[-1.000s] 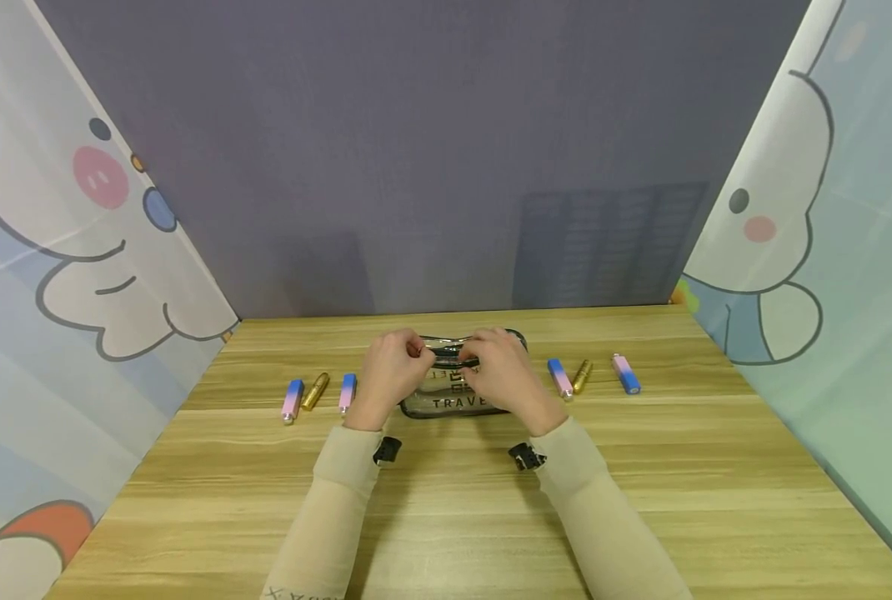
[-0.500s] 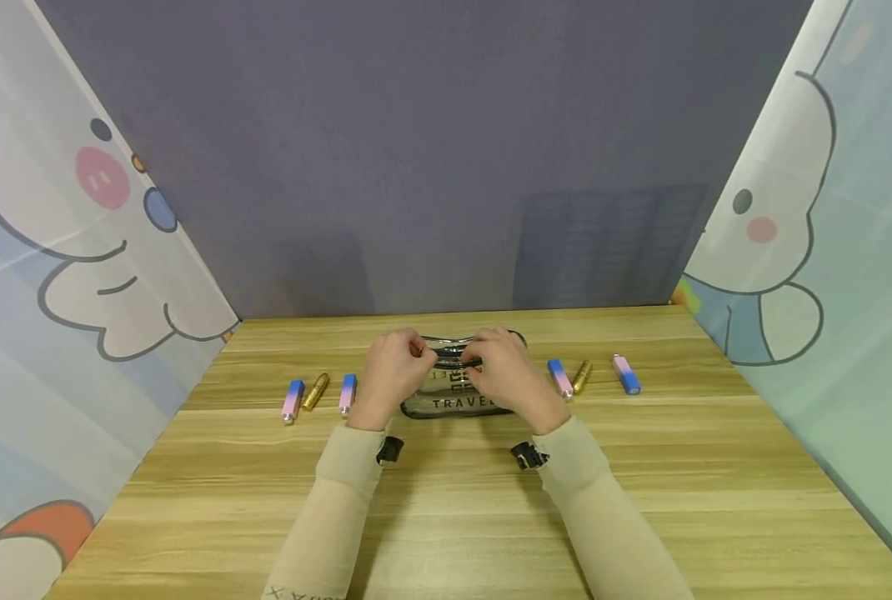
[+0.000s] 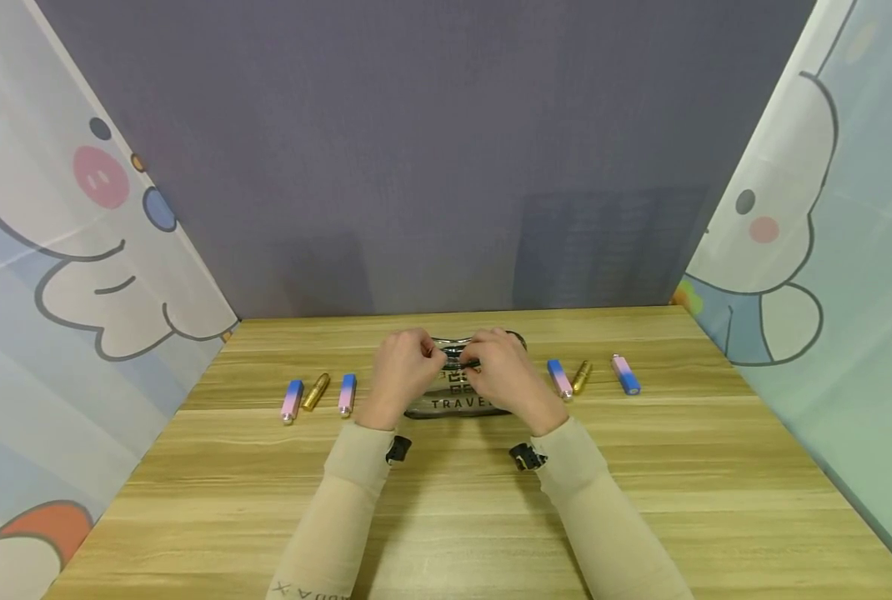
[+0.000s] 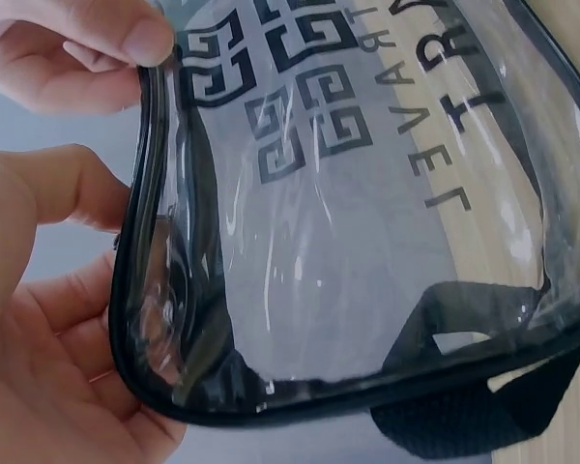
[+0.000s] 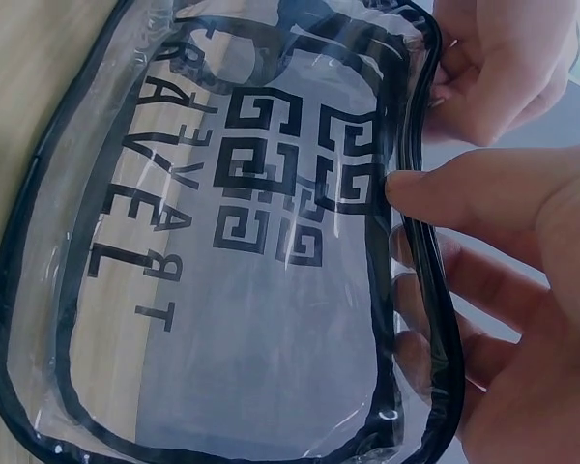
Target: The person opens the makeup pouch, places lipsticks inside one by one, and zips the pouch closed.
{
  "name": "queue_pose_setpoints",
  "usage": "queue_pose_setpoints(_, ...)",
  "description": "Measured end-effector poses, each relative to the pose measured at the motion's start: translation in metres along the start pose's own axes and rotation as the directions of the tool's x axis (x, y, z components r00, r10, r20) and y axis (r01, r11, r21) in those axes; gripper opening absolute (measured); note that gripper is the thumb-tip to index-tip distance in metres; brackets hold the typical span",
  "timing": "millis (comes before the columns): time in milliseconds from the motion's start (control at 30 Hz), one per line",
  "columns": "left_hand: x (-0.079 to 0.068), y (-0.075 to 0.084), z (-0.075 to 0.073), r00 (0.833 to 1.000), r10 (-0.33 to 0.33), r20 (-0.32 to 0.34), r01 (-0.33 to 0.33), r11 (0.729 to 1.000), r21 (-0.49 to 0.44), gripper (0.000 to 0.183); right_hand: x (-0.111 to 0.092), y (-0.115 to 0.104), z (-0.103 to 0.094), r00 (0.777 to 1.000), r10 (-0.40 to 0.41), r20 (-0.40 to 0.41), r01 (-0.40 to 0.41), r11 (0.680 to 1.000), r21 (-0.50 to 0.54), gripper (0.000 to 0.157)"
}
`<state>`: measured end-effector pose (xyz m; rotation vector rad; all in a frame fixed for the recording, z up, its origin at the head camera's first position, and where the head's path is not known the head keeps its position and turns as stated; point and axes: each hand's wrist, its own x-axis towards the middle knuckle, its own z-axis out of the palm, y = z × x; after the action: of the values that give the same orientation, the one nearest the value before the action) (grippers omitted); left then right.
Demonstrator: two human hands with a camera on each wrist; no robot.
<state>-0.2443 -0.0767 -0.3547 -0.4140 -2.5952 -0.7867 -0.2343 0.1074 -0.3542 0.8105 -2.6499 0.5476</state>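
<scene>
A clear plastic travel pouch [image 3: 457,407] with black piping and black lettering stands on the table between both hands. At its upper edge my left hand [image 3: 403,371] pinches with thumb and forefinger; in the left wrist view a small dark piece, perhaps a zipper pull, shows between those fingers. My right hand [image 3: 506,371] grips the same edge farther right. Its thumb [image 5: 416,193] presses the near side in the right wrist view, with the other fingers behind the clear wall. A black strap loop [image 4: 464,416] hangs at one end. No contents show inside the pouch.
Left of the pouch lie two blue-and-pink tubes [image 3: 292,402] and a gold bullet-shaped tube [image 3: 316,392]. On the right are two more blue-and-pink tubes [image 3: 626,374] with another gold tube [image 3: 582,377]. A grey panel [image 3: 446,167] rises behind the wooden table [image 3: 446,517].
My left hand has slid a little to the right along the pouch's upper edge, closer to the right hand. The right hand has stayed nearly still, holding the edge.
</scene>
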Motion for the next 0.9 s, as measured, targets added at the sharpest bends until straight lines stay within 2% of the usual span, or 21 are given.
queue_pose_setpoints(167, 0.0001, 0.0013, 0.0028, 1.0, 0.006, -0.004, -0.006, 1.0, 0.013, 0.018, 0.0002, -0.0004, 0.0003, 1.0, -0.004, 0.0, 0.004, 1.0, 0.009, 0.012)
queue_pose_setpoints(300, -0.0001, 0.0007, 0.003, 1.0, 0.029, 0.0, -0.029, 0.999, 0.04, 0.01, 0.0006, -0.0006, 0.0001, 1.0, -0.007, 0.0, 0.007, 1.0, 0.002, 0.012)
queue_pose_setpoints(433, -0.0004, 0.0012, 0.0014, 0.998, 0.05, 0.035, -0.052, 0.997, 0.049, 0.006, 0.0007, -0.0007, 0.0003, 1.0, -0.003, 0.001, 0.003, 1.0, -0.001, 0.011)
queue_pose_setpoints(633, -0.0024, 0.0022, -0.002, 0.994, 0.045, 0.097, -0.048, 0.999, 0.023, 0.006, 0.0007, -0.0005, 0.0019, 1.0, 0.004, -0.003, -0.004, 1.0, 0.012, 0.01)
queue_pose_setpoints(733, -0.0043, 0.0008, -0.0032, 0.993, 0.069, 0.101, -0.072, 0.997, 0.028, 0.004, 0.0004, -0.001, 0.0018, 1.0, 0.004, -0.003, -0.004, 1.0, 0.009, 0.01)
queue_pose_setpoints(900, -0.0082, -0.0033, -0.0048, 0.985, 0.157, 0.071, -0.16, 0.986, 0.04, 0.007, 0.0008, -0.0009, 0.0013, 1.0, 0.008, 0.001, -0.008, 1.0, 0.005, 0.01)
